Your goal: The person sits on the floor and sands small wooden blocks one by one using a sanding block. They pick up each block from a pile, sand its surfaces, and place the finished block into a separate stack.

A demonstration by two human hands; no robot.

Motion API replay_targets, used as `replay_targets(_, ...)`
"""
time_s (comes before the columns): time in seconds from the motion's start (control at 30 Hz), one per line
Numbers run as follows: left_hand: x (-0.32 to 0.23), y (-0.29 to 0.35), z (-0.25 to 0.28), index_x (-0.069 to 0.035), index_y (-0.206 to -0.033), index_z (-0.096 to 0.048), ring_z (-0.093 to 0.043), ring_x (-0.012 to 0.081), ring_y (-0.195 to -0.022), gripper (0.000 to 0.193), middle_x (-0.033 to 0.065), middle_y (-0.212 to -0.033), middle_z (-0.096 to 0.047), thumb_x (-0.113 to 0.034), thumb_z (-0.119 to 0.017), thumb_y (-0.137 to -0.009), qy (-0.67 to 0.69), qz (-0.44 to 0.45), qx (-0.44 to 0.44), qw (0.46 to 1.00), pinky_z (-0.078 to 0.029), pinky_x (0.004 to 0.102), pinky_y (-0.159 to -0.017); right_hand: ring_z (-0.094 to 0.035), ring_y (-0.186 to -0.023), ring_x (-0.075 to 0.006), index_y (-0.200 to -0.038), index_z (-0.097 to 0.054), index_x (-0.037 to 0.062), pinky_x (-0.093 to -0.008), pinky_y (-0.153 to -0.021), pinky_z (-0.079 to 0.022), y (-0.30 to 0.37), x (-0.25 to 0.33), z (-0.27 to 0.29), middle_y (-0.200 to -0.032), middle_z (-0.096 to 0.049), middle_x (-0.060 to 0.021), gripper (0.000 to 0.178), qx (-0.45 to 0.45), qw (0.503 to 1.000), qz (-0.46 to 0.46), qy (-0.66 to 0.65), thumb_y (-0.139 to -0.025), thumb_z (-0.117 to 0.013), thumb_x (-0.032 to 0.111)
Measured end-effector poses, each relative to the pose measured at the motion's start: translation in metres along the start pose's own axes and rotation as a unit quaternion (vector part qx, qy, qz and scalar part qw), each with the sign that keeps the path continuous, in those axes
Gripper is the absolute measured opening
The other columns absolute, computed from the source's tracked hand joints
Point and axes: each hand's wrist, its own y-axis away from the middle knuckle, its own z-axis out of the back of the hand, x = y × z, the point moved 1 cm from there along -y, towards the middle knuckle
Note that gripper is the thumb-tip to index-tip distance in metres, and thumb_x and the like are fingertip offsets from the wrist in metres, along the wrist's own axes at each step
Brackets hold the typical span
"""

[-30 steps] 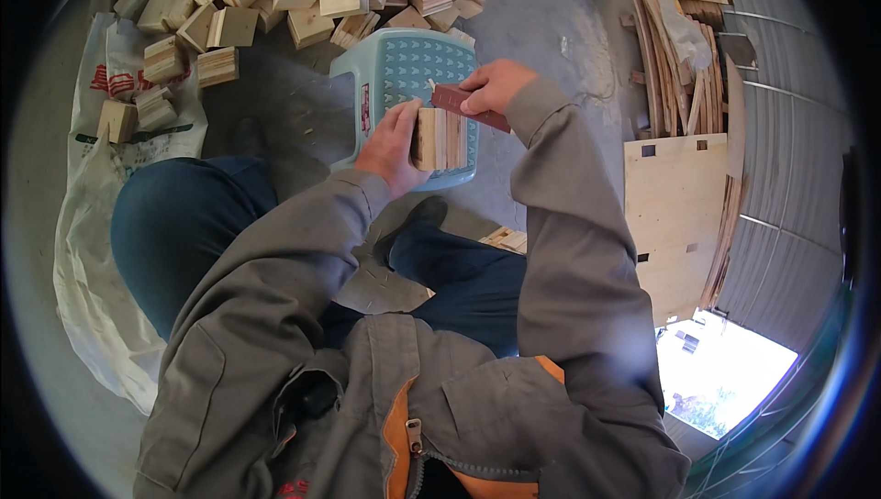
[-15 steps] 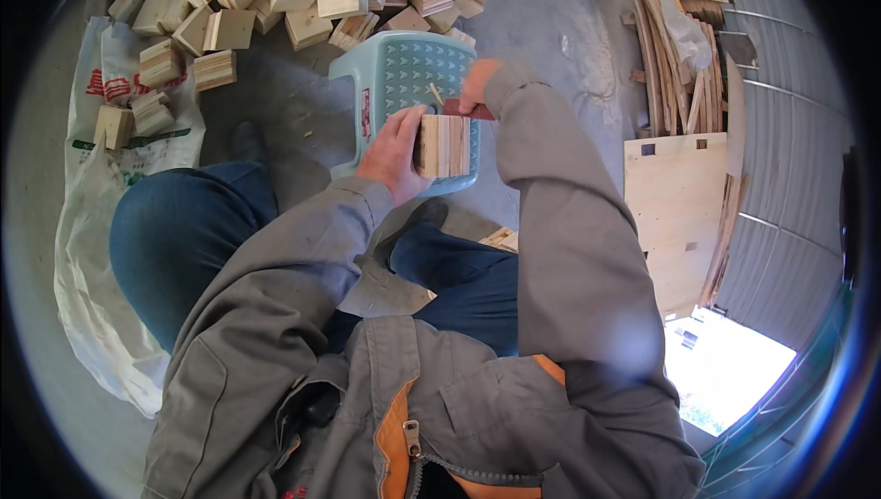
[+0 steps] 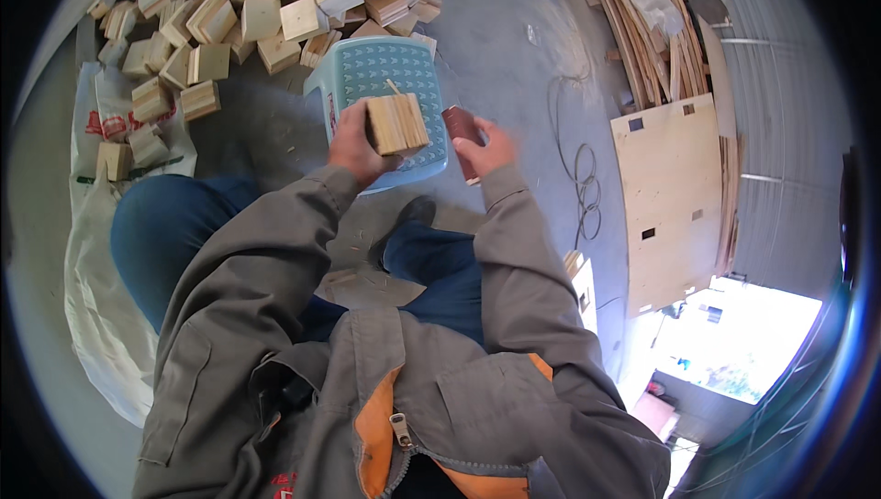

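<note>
A laminated wooden block is gripped by my left hand, which wraps round its left side and lower corner. The block is tilted, its striped layered side facing up, over a light blue plastic stool. To the right of the stool, my right hand holds a flat reddish-brown sanding block, fingers closed on its right side. A gap separates it from the wooden block. A thin wood sliver shows on the stool top just beyond the block.
A heap of similar wooden blocks lies beyond the stool at the far left. Several rest on a white woven sack. Plywood sheets and stacked boards stand at the right, near a cable on the floor.
My right hand has drawn the sanding block away from the wooden block, toward me and off the stool's right edge. My left hand has turned the wooden block and tilted it.
</note>
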Motion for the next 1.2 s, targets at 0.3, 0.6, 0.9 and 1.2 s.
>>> replay_targets(0.3, -0.002, -0.007, 0.052, -0.005, -0.143, -0.059, -0.068, 0.0247, -0.118, 0.065, 0.0112, -0.132, -0.070, -0.027, -0.086, -0.087, 0.422, 0.216, 0.019, 0.880, -0.056, 0.0390, -0.097, -0.055, -0.142, -0.0372, -0.152, -0.056, 0.0032, -0.0449, -0.120, -0.044, 0.031, -0.010, -0.072, -0.152, -0.056, -0.0231, 0.087, -0.064, 0.996, -0.059, -0.013, -0.080, -0.088, 0.041)
replay_targets(0.6, -0.037, 0.024, 0.063, -0.019, -0.155, -0.051, -0.059, 0.0342, -0.132, 0.079, 0.0126, -0.150, -0.059, -0.068, -0.065, -0.094, 0.613, 0.250, 0.070, 0.746, -0.053, 0.0535, -0.106, -0.068, -0.122, -0.0294, -0.153, -0.054, -0.0001, -0.0402, -0.105, -0.056, 0.057, -0.017, -0.067, -0.143, -0.064, -0.0230, 0.085, -0.099, 0.965, -0.080, -0.231, -0.084, -0.089, 0.034)
replay_targets(0.9, -0.021, 0.044, 0.030, -0.018, -0.157, -0.049, -0.060, 0.0316, -0.135, 0.077, 0.0075, -0.150, -0.062, -0.046, -0.079, -0.092, 0.479, 0.233, 0.148, 0.833, -0.049, 0.0519, -0.112, -0.066, -0.125, -0.0313, -0.163, -0.041, 0.0036, -0.0425, -0.095, -0.062, 0.148, 0.002, -0.030, -0.150, -0.060, -0.0247, 0.103, -0.038, 0.937, -0.024, -0.346, -0.081, -0.094, 0.038)
replay_targets(1.2, -0.015, 0.082, 0.026, -0.010, -0.161, -0.043, -0.059, 0.0365, -0.138, 0.081, 0.0142, -0.153, -0.058, -0.049, -0.073, -0.097, 0.441, 0.273, 0.353, 0.779, -0.048, 0.0574, -0.117, -0.047, -0.145, -0.0473, -0.167, -0.030, 0.0091, -0.0506, -0.122, -0.041, 0.190, 0.018, -0.032, -0.165, -0.040, -0.0234, 0.131, -0.068, 0.961, 0.180, -0.199, -0.060, -0.103, 0.030)
